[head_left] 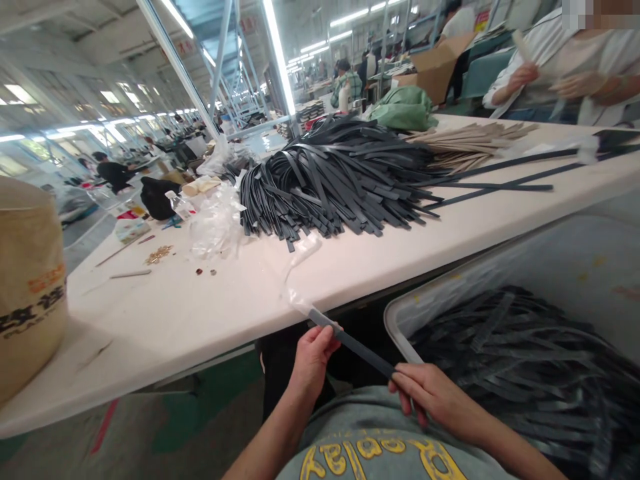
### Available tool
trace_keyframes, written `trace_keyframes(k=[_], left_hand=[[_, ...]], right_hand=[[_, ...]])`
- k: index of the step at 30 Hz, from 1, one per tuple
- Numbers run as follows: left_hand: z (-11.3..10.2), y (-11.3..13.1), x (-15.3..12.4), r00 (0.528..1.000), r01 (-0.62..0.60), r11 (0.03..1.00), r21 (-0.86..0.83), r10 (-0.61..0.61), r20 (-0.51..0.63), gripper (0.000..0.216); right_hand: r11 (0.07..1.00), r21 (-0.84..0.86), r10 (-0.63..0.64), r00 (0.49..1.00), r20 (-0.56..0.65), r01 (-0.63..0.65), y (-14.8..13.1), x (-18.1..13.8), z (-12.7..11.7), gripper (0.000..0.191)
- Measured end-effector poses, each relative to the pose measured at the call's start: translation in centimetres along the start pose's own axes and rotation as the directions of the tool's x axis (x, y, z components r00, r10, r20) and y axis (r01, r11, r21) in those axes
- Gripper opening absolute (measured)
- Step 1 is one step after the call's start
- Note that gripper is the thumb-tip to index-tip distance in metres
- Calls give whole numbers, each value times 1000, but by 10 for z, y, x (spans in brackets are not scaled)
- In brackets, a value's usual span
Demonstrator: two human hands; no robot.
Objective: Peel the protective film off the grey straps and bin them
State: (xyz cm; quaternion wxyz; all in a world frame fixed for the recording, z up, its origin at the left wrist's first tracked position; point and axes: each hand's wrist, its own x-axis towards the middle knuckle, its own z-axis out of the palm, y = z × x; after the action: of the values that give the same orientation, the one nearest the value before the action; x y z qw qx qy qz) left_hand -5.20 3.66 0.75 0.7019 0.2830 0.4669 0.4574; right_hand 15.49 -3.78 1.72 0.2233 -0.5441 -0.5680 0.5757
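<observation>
A dark grey strap (367,352) stretches between my two hands, over my lap and just off the table edge. Near its upper end, my left hand (316,350) pinches it between thumb and fingers. My right hand (423,390) grips it lower down, with the fingers closed round it. A clear plastic sleeve (300,300) covers the strap's far end and trails onto the table. Behind it lies a large heap of dark straps (335,177), their ends fanned toward me.
A bin (400,327) of dark, plastic-wrapped straps stands at my right. On the white table (165,320) are beige strips (475,143), crumpled plastic (215,223), small brass-coloured pieces (159,255) and a green cloth bundle (404,107). A tan bucket (30,287) is at left. A co-worker (565,73) sits across, far right.
</observation>
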Motion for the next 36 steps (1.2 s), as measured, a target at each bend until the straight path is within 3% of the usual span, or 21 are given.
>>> trace_keyframes(k=[5,7,11,15,17,21,25,29,32,36], left_hand=[[19,-25,-22,948,109,981,158,-151,282,27],[21,-28,-25,958,99,981,164,-138,250,28],[17,-33,-24,977,155,975,159,-175,120,35],[20,-44,-28,908,208,923,324,-306,287,35],[23,-48,-30,884,185,921,343,-309,351,34],[23,-50,-31,919,162,936,313,-259,297,35],[23,-54,-31,920,202,915,349,-299,253,37],[27,-57,-31,854,185,916,355,-329,403,39],[27,-58,-30,855,144,933,330,-285,433,40],[24,-64,-29,880,193,920,341,-316,355,44]], right_hand=[[994,-46,-103,993,-54,101,-7,4,3,46],[991,-73,-117,993,-27,115,1,-5,-1,44],[996,-92,-22,1000,-5,21,37,-33,-7,45],[991,-127,-36,997,-64,28,37,-31,-1,48],[989,-140,-69,994,-90,56,28,-25,2,48],[977,-203,-87,993,-79,70,44,-42,-7,43],[978,-204,11,995,-100,-31,71,-65,-14,46],[967,-253,-55,989,-139,18,48,-44,-5,45],[953,-292,-125,983,-136,80,39,-39,-5,44],[956,-294,-59,990,-132,18,84,-74,-18,44]])
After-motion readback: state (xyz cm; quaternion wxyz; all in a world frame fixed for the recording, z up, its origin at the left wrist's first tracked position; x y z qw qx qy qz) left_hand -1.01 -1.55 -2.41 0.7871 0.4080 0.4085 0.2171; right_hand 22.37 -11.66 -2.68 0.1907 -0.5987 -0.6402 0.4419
